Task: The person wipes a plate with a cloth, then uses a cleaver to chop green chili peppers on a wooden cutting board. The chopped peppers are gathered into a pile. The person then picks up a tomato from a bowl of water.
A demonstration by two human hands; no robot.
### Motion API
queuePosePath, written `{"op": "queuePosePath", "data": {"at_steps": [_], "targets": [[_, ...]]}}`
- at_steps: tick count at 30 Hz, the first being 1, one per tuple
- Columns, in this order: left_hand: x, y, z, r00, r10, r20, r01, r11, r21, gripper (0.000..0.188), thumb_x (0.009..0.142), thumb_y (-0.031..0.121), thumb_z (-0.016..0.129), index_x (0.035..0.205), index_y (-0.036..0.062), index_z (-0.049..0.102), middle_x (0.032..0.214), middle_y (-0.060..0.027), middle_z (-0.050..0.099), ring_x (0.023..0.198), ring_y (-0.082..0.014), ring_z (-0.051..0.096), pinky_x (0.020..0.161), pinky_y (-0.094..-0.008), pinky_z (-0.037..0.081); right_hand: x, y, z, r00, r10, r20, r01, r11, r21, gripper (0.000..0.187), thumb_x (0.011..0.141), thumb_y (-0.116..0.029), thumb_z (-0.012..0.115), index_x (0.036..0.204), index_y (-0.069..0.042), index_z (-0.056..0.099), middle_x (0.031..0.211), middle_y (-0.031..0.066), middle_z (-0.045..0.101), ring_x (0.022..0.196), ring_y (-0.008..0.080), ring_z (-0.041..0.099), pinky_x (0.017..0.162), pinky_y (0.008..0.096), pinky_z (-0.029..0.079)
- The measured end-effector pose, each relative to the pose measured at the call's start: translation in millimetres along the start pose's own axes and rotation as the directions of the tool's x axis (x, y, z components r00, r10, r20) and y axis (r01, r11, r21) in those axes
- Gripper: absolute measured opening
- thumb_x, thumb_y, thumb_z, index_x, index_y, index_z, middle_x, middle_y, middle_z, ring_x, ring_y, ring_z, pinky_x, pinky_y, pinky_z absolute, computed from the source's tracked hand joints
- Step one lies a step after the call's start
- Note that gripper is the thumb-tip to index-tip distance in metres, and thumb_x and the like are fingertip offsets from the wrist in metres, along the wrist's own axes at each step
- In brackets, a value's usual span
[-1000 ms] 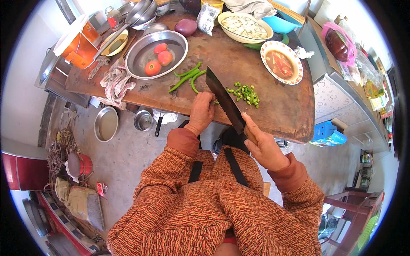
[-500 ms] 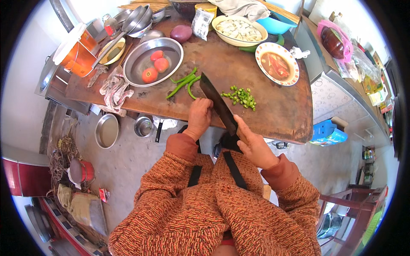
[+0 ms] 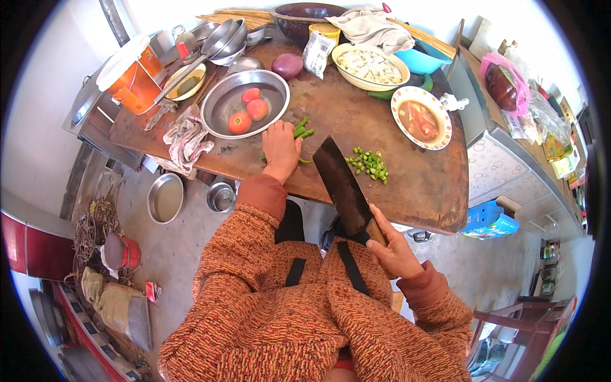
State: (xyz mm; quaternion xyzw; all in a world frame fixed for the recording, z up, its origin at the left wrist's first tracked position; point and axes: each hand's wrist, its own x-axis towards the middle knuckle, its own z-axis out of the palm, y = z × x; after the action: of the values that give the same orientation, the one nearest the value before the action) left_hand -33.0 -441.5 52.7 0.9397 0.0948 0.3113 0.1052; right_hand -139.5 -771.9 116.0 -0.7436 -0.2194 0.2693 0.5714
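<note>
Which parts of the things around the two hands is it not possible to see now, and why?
All in the head view:
Green chili peppers: middle covered by the left hand; its grip is unclear.
Cleaver handle: partly hidden inside the right hand.
Blue basin: left side behind the cloth.

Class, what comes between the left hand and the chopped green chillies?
In the head view, the blade of the cleaver is held between the left hand and the chopped green chillies.

Chopped peppers [image 3: 370, 165], perhaps eggplant [image 3: 287, 66], on table [image 3: 414, 191]
</note>
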Motion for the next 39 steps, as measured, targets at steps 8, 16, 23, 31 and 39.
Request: {"op": "queuePosePath", "data": {"at_steps": [8, 16, 23, 31, 39], "targets": [[8.9, 1.5, 20.6, 0.993, -0.054, 0.103, 0.063, 0.995, -0.079, 0.032, 0.073, 0.015, 0.079, 0.098, 0.0068, 0.061, 0.105, -0.0105, 0.058, 0.106, -0.0325, 0.054, 0.091, -0.0445, 0.043, 1.3, 5.0, -22.2, 0.992, 0.126, 0.012, -0.126, 0.983, 0.135, 0.079, 0.09, 0.005, 0.056, 0.158, -0.017, 0.022, 0.11, 0.0035, 0.058, 0.061, 0.0063, 0.051, 0.056, 0.0227, 0.047], [18.6, -14.1, 33.5, 0.964, 0.162, 0.212, -0.102, 0.958, -0.27, 0.032, 0.075, 0.008, 0.075, 0.099, 0.0049, 0.055, 0.107, -0.0163, 0.058, 0.105, -0.0379, 0.054, 0.089, -0.0465, 0.042, 1.1, -1.5, -29.9, 0.979, 0.15, -0.138, -0.122, 0.973, 0.194, 0.076, 0.091, 0.001, 0.053, 0.158, -0.02, 0.023, 0.079, -0.0003, 0.054, 0.055, 0.0066, 0.049, 0.046, 0.0229, 0.042], [0.1, 9.5, 27.9, 0.947, 0.276, 0.165, -0.185, 0.888, -0.421, 0.032, 0.073, 0.003, 0.073, 0.097, 0.0043, 0.052, 0.099, -0.0178, 0.056, 0.098, -0.0408, 0.053, 0.084, -0.0474, 0.043, 1.5, -0.7, -30.7, 0.978, 0.121, -0.167, -0.099, 0.986, 0.137, 0.075, 0.091, 0.001, 0.053, 0.157, -0.02, 0.025, 0.079, -0.0005, 0.054, 0.055, 0.0066, 0.049, 0.045, 0.0228, 0.042], [-50.7, 51.8, 7.4, 0.918, 0.383, 0.099, -0.269, 0.788, -0.554, 0.031, 0.072, 0.002, 0.073, 0.097, 0.0039, 0.055, 0.101, -0.0145, 0.055, 0.101, -0.0378, 0.053, 0.088, -0.0463, 0.043, -2.7, -6.8, -20.9, 0.977, 0.028, -0.213, -0.064, 0.984, -0.164, 0.076, 0.089, 0.004, 0.054, 0.156, -0.019, 0.028, 0.079, 0.0014, 0.055, 0.057, 0.0083, 0.049, 0.053, 0.025, 0.044], [-61.2, 61.9, 7.3, 0.951, 0.307, 0.035, -0.236, 0.795, -0.559, 0.029, 0.069, 0.003, 0.071, 0.096, 0.0048, 0.059, 0.106, -0.0135, 0.057, 0.104, -0.0353, 0.054, 0.09, -0.0447, 0.042, -10.5, -23.8, -16.0, 0.973, 0.036, -0.229, -0.085, 0.975, -0.207, 0.075, 0.088, 0.006, 0.056, 0.155, -0.018, 0.031, 0.081, 0.0059, 0.058, 0.062, 0.0106, 0.052, 0.06, 0.026, 0.047]]}}
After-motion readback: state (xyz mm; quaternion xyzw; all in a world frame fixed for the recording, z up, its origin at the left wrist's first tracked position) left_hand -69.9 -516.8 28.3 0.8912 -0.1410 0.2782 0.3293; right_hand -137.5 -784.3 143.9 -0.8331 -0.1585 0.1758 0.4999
